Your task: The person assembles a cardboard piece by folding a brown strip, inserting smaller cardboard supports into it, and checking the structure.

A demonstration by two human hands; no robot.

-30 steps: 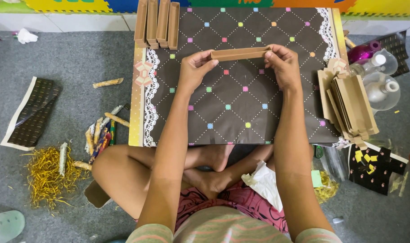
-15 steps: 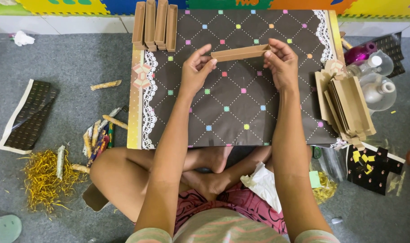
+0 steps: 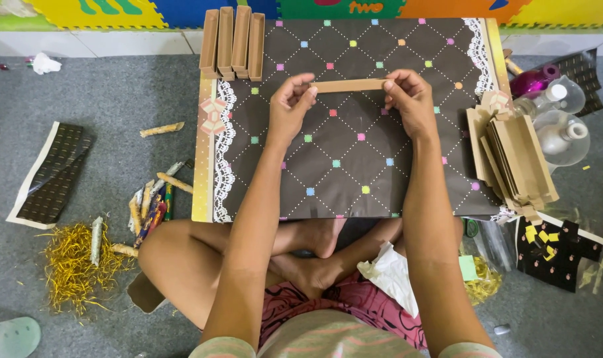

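A narrow brown cardboard strip (image 3: 349,85) is held level above a dark patterned board (image 3: 354,166) with coloured squares and lace edges. My left hand (image 3: 290,106) pinches the strip's left end and my right hand (image 3: 409,101) pinches its right end. Both hands hover over the upper middle of the board. Several long folded cardboard trays (image 3: 232,42) lie side by side at the board's top left corner. A pile of flat cardboard pieces (image 3: 513,159) rests at the board's right edge.
Clear bottles (image 3: 561,132) and a purple one (image 3: 531,82) stand at the right. Gold shredded foil (image 3: 73,265), rolled paper sticks (image 3: 150,205) and a dark patterned sheet (image 3: 50,174) lie on the grey floor at the left. White tissue (image 3: 389,275) rests by my crossed legs.
The strip and both hands stay in nearly the same place above the board; the strip has levelled slightly.
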